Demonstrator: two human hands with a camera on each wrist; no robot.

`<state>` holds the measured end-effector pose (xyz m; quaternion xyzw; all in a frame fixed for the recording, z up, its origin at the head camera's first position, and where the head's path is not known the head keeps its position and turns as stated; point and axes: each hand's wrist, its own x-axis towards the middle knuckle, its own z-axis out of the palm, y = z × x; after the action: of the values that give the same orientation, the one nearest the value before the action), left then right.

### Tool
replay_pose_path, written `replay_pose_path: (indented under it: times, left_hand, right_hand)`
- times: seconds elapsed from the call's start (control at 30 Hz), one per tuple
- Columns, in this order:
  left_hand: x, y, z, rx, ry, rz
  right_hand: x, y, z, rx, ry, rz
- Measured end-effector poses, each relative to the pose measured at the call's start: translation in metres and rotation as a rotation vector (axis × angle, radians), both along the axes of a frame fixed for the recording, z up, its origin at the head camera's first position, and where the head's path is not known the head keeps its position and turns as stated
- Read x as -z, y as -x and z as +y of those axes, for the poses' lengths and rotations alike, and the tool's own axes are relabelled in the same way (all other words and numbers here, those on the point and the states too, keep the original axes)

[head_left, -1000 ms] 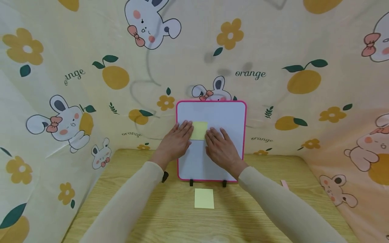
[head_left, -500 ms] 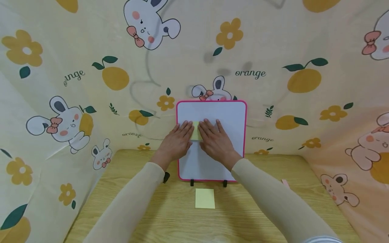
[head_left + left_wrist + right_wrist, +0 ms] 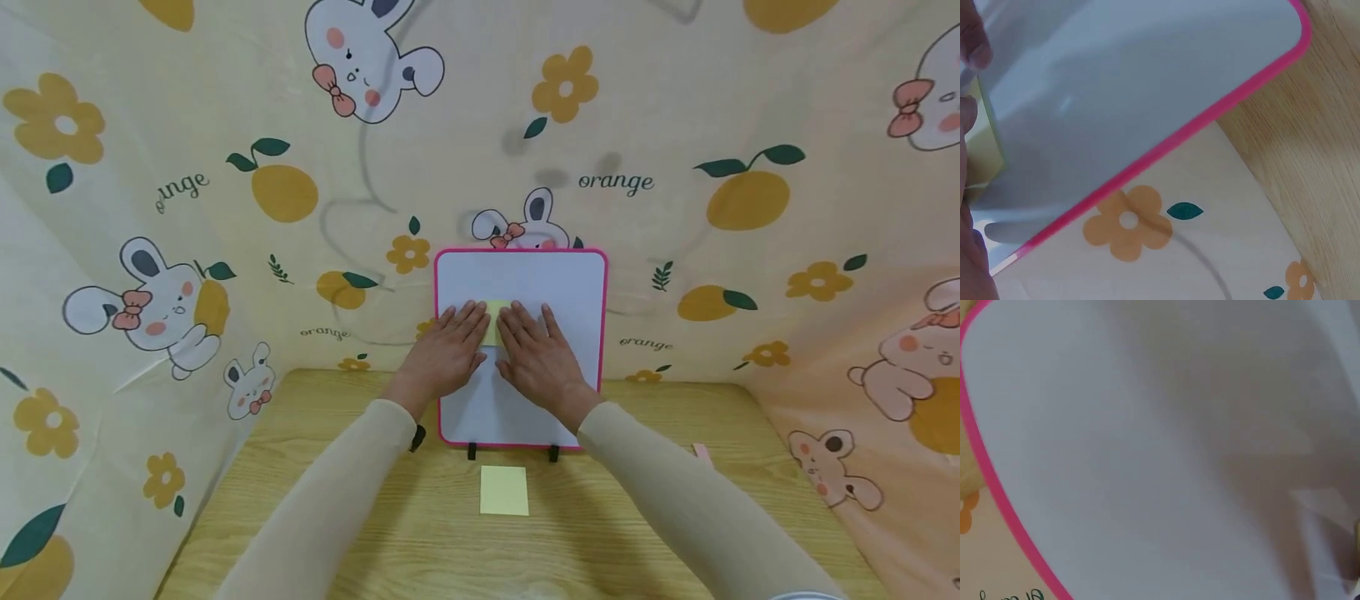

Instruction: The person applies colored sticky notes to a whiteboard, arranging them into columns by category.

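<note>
Left hand (image 3: pixel 444 354) slid rightward over upper yellow note (image 3: pixel 493 327).

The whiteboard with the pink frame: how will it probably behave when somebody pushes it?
The whiteboard is likely stiff, since its edges run straight. Its face may be slippery, as it looks smooth. A firm push might tip it, because it stands up with only two small black feet visible below.

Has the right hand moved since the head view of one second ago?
Yes: the right hand moved leftward against the whiteboard, now covering the right part of the yellow note there.
</note>
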<state>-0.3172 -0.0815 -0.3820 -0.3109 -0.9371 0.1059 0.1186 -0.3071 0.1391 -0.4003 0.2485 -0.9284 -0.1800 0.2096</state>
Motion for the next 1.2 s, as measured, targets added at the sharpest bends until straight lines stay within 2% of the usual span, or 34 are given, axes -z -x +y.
replay_pose_path:
  times: [0.17, 0.27, 0.37, 0.5, 0.7, 0.93, 1.1, 1.2]
  left_hand:
    - [0.002, 0.001, -0.008, -0.031, 0.040, 0.045]
    - [0.002, 0.001, -0.014, -0.028, 0.030, 0.045]
    - [0.001, 0.001, -0.016, -0.007, 0.002, 0.024]
    - [0.002, 0.001, -0.015, -0.011, -0.010, 0.011]
    - [0.002, 0.000, -0.015, -0.016, -0.012, 0.008]
    - [0.003, -0.001, -0.014, -0.046, -0.016, -0.034]
    - [0.004, 0.001, -0.006, -0.008, -0.033, -0.005]
    - [-0.001, 0.004, 0.000, 0.021, -0.030, 0.003]
  right_hand:
    - [0.009, -0.004, 0.010, -0.008, -0.030, 0.025]
    - [0.012, -0.005, 0.015, -0.015, -0.020, 0.047]
    - [0.010, -0.002, 0.013, -0.051, 0.014, 0.084]
    - [0.001, 0.005, -0.001, -0.087, 0.026, 0.102]
    - [-0.008, 0.011, -0.013, -0.056, -0.029, 0.033]
    - [-0.003, 0.008, 0.007, 0.035, 0.016, -0.005]
    - [-0.001, 0.007, 0.009, 0.023, 0.027, -0.016]
    - [-0.003, 0.006, 0.007, 0.026, 0.019, -0.018]
